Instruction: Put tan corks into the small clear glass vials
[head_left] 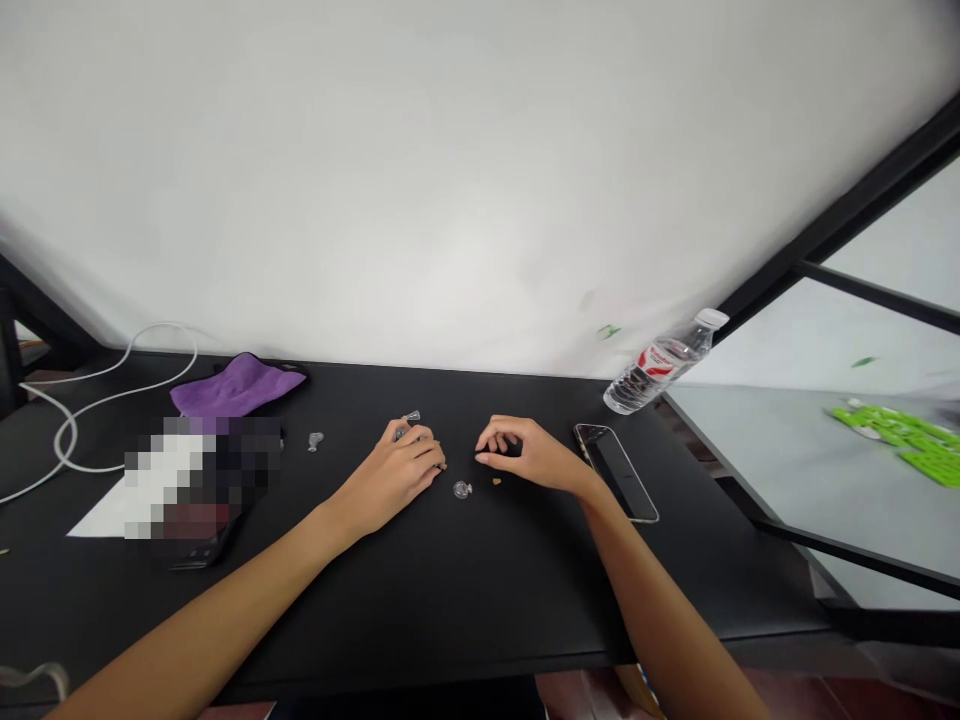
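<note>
My left hand [405,468] rests low over the black table, its fingers curled round small clear glass bottles that are mostly hidden. One glass bottle [412,415] pokes out past the fingers, and a bit of brown cork shows by the fingertips. Facing it, my right hand [521,452] is loosely bent, thumb and index finger slightly apart, with nothing visible between them. Between the hands and nearer to me lies a small round glass bottle [462,490]. Beside that is a tiny brown cork [496,481]. Another small glass bottle [315,440] lies apart, left of my left hand.
On the right a phone [622,475] lies flat, with a tilted-looking water bottle [660,362] behind it. To the left are a purple cloth [238,386], a white cable [71,425], white paper [112,505] and a blurred dark object. A black metal frame [847,545] borders the right side.
</note>
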